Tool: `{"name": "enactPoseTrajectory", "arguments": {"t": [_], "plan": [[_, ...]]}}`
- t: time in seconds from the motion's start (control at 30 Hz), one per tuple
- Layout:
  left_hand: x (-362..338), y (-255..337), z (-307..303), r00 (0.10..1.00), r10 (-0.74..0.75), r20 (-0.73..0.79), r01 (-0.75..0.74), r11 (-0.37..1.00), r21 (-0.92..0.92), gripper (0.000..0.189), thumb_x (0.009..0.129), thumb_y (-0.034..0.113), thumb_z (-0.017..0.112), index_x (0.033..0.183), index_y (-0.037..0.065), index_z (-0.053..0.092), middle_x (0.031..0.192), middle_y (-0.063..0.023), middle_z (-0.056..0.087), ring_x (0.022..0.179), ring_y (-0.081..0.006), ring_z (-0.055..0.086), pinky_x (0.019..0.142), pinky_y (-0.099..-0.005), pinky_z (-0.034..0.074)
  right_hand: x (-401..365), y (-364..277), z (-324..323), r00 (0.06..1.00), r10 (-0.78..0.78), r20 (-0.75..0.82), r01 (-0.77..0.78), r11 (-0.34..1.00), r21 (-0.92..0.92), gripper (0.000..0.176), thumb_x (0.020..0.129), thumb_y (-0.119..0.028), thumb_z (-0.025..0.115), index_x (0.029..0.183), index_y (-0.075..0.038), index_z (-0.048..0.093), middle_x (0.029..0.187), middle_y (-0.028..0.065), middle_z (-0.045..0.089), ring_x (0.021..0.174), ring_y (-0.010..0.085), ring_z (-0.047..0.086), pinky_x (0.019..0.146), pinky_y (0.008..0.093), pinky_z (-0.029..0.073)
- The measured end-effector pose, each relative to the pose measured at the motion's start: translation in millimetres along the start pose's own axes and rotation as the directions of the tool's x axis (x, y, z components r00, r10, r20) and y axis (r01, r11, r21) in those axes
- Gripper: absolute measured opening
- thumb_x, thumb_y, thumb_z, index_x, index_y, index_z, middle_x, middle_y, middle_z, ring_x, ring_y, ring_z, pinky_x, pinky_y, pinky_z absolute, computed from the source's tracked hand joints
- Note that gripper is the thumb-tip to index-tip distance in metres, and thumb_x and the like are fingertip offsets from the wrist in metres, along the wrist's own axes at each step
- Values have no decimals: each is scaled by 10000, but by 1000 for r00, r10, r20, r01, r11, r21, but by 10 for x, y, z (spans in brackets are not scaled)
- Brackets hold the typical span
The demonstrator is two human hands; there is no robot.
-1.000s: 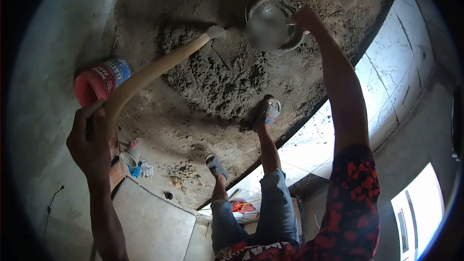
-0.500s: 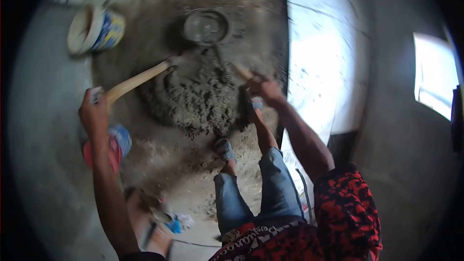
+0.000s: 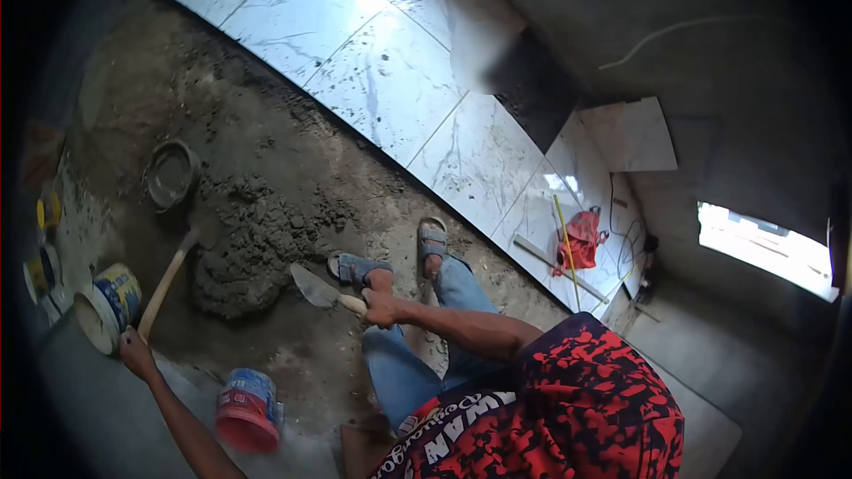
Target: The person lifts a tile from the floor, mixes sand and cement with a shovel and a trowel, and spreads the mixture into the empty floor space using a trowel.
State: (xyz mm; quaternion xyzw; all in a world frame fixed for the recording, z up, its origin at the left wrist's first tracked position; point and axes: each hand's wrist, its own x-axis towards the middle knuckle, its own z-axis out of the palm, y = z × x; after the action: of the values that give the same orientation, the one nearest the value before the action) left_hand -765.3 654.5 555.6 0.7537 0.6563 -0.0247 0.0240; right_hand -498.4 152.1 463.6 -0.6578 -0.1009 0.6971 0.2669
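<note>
My left hand (image 3: 135,353) is closed around the end of a wooden-handled hoe (image 3: 164,290), next to a white bucket (image 3: 99,318). The hoe's far end meets a heap of wet grey mortar (image 3: 253,248), and its head is hidden or too indistinct to make out. My right hand (image 3: 379,309) grips a trowel (image 3: 312,286) by its pale handle. The trowel's blade points toward the heap, just off its near edge and beside my sandalled foot. A round, mortar-coated basin (image 3: 172,176) lies at the heap's far left side.
White marbled tiles (image 3: 355,62) run diagonally behind the heap, with mortar crumbs on them. A red bag (image 3: 581,238), a yellow measuring stick (image 3: 568,244) and a metal bar (image 3: 537,253) lie on the right tiles. A red-and-blue bucket (image 3: 248,412) stands near my left forearm.
My view has swung right, bringing more tiles into sight. My right hand has drawn back from the heap toward my knees, and the trowel blade now shows. Both hands keep their grips.
</note>
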Motion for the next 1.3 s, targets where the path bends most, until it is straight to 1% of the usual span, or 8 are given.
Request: {"name": "enactPoseTrajectory", "arguments": {"t": [0.17, 0.37, 0.53, 0.7, 0.9, 0.97, 1.17, 1.3], "plan": [[-50, 256, -239, 996, 62, 60, -73, 977, 201, 452, 921, 410, 444, 1130, 34, 580, 1078, -204, 610, 979, -396, 572, 809, -443, 440, -601, 763, -532, 999, -27, 20, 26, 998, 52, 399, 842, -365, 563, 998, -4, 500, 799, 194, 634, 650, 322, 642, 634, 412, 509], [-796, 900, -475, 994, 108, -20, -90, 904, 417, 456, 934, 280, 446, 1281, -16, 445, 1190, -238, 547, 1077, -383, 537, 866, -456, 435, -1139, 1689, -1223, 1000, 31, 8, -31, 944, 327, 492, 804, -253, 619, 1130, -19, 334, 757, 131, 572, 516, 201, 571, 428, 341, 464], [-1981, 1680, 194, 946, 294, 134, -319, 918, 235, 477, 893, 276, 530, 1241, -46, 482, 1254, -246, 493, 1159, -386, 471, 972, -431, 372, -1282, 2447, -1669, 981, -53, -185, 106, 951, 291, 481, 801, -281, 628, 1143, -47, 384, 819, 164, 580, 647, 235, 592, 550, 367, 472], [-3685, 3122, 858, 609, 480, 632, -393, 874, -285, 421, 861, 275, 586, 1191, 16, 551, 1213, -198, 545, 1137, -340, 515, 962, -398, 390, -1622, 2485, -2461, 876, -157, -455, 268, 944, 191, 466, 824, -364, 605, 1140, -48, 471, 887, 185, 580, 864, 276, 574, 758, 412, 443], [-4749, 4460, 1715, 311, 500, 808, -275, 861, -428, 447, 853, 305, 573, 1188, 8, 556, 1131, -205, 612, 1058, -312, 595, 890, -372, 451, -1647, 2690, -3832, 734, 240, -636, 117, 877, 466, 450, 854, -392, 591, 1141, -56, 505, 739, 117, 618, 549, 201, 584, 554, 350, 478], [-4915, 4696, 1935, 299, 509, 807, -244, 859, -450, 443, 855, 299, 571, 1186, 6, 556, 1130, -203, 614, 1055, -303, 598, 888, -370, 452, -1659, 2805, -4396, 636, 254, -729, 127, 897, 423, 454, 851, -377, 600, 1156, -63, 483, 697, 84, 612, 484, 145, 559, 487, 323, 459], [-4933, 5700, 2539, 346, 575, 741, -246, 818, -520, 429, 875, 269, 561, 1213, 5, 533, 1121, -203, 613, 1036, -298, 597, 881, -366, 448, -1348, 3710, -6105, 384, 141, -912, -221, 974, 57, 512, 847, -377, 536, 1223, -50, 422, 1006, 301, 604, 960, 457, 577, 782, 495, 456], [-4466, 6150, 3836, 553, 557, 620, -190, 809, -557, 466, 878, 262, 564, 1264, 12, 492, 1187, -215, 571, 1075, -305, 559, 902, -367, 423, -705, 4292, -7154, 309, 271, -912, -141, 961, 238, 551, 866, -399, 525, 1292, -75, 392, 938, 237, 618, 791, 378, 628, 667, 467, 489]]}}
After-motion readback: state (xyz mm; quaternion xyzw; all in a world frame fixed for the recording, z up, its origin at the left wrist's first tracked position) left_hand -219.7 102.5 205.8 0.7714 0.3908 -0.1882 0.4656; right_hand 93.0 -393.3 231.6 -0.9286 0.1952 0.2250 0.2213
